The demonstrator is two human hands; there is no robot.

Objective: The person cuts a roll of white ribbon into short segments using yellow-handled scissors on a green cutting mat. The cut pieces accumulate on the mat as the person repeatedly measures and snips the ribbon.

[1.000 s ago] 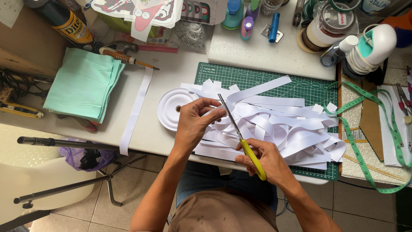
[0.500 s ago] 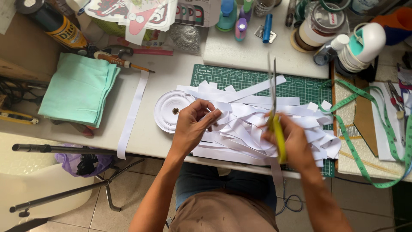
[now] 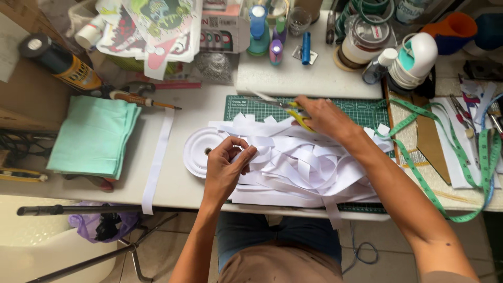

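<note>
My left hand (image 3: 226, 166) pinches the end of a white ribbon strip at the left side of a loose pile of white ribbon strips (image 3: 304, 167) on the green cutting mat (image 3: 361, 107). Just left of that hand lies a white ribbon spool (image 3: 196, 149). My right hand (image 3: 327, 118) reaches to the far edge of the pile and grips yellow-handled scissors (image 3: 285, 107), blades pointing left and lying low over the mat.
A folded mint-green cloth stack (image 3: 94, 136) lies at left, with one long white strip (image 3: 157, 157) hanging over the table's front edge. A green measuring tape (image 3: 435, 157) loops at right. Bottles, tape rolls, a spray can (image 3: 63, 63) and a white dispenser (image 3: 416, 57) crowd the back.
My right hand has carried the scissors from the near side of the pile up and across to its far edge, turning the blades to the left. My left hand stayed on the ribbon.
</note>
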